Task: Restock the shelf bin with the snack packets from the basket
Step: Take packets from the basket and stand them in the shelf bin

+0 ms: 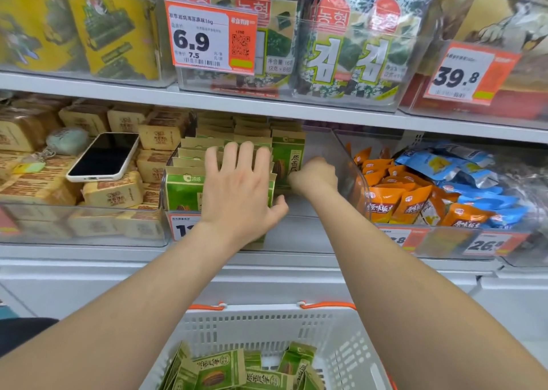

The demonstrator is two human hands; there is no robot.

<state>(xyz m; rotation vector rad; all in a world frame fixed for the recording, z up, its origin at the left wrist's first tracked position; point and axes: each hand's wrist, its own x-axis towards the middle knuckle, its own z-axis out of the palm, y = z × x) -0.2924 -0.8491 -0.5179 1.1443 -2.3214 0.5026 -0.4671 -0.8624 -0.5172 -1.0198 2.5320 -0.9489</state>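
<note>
While stretched forward above the white basket (267, 327), pressing down with the left hand (240, 188): palm wide, fingers straight and spread across the tops of the green packets (184, 188) standing in a row inside the clear shelf bin (341, 152), thumb splayed low toward the front, gripping nothing. Reaching deeper with the right hand (314, 176), wrist bent, fingers curled against the right edge of one upright packet (287, 158); cannot tell whether pinched or merely touched. Flat rectangular pouches, dull kraft-paper tops, green printed faces. Rigid, glassy bin walls with rounded corners. Loose packets (219, 372) of the same kind lying jumbled in the slotted plastic basket, orange handles (326, 305) folded down.
</note>
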